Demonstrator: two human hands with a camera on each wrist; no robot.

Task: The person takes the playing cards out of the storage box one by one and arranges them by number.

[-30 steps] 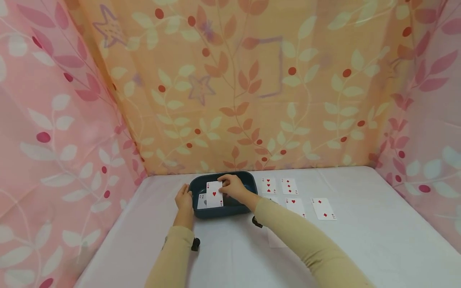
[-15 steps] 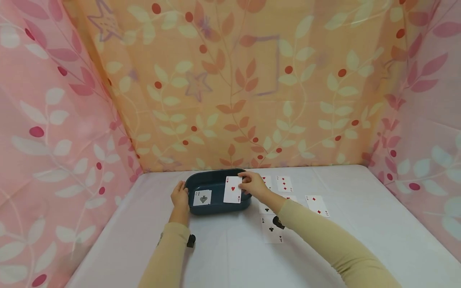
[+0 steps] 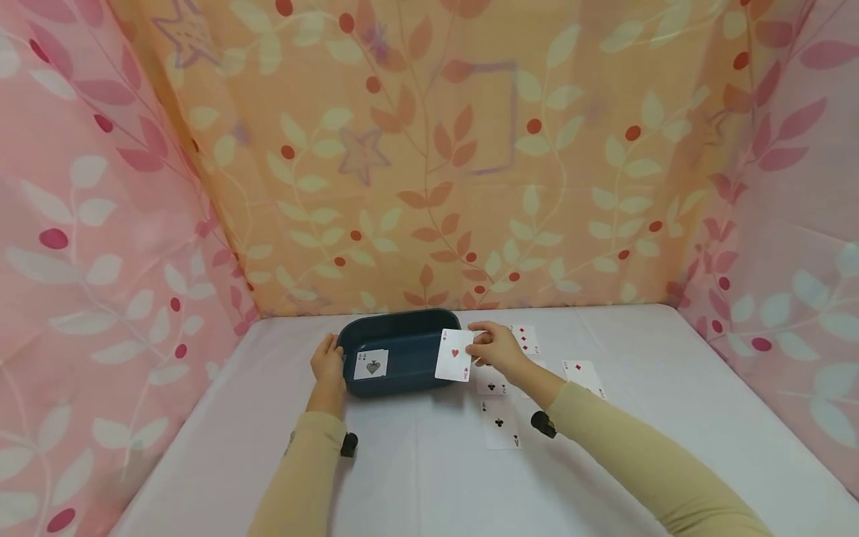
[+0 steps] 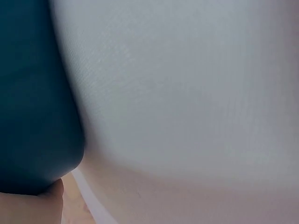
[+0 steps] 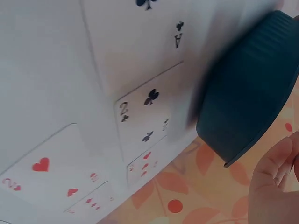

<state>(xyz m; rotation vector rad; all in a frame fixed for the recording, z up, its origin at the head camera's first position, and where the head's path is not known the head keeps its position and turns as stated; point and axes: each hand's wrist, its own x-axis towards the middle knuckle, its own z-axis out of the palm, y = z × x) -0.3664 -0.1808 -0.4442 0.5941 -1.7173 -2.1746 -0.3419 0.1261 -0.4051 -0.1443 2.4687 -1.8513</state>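
My left hand (image 3: 326, 365) grips the left end of a dark blue plastic tray (image 3: 419, 353), fingers over its rim. At the tray's left end lies an ace of spades (image 3: 371, 364), with the edge of another card showing under it. Between thumb and fingers, my right hand (image 3: 499, 349) pinches an ace of hearts (image 3: 452, 356), face up, over the tray's right edge. Close by, the two of clubs (image 5: 145, 112) and ace of clubs (image 3: 500, 425) lie face up on the table. In the right wrist view the held card is out of sight.
Right of the tray, more cards lie in rows: the two of hearts (image 5: 51, 168), three of hearts (image 5: 144, 163), two of diamonds (image 3: 581, 373) and three of diamonds (image 3: 526, 338). A white cloth covers the table (image 3: 389, 462). Patterned curtains (image 3: 322, 186) stand behind and at both sides.
My right hand has carried the ace of hearts rightward, from over the tray's left part to its right edge. The ace of spades, earlier partly covered, now shows. The left hand keeps its grip.
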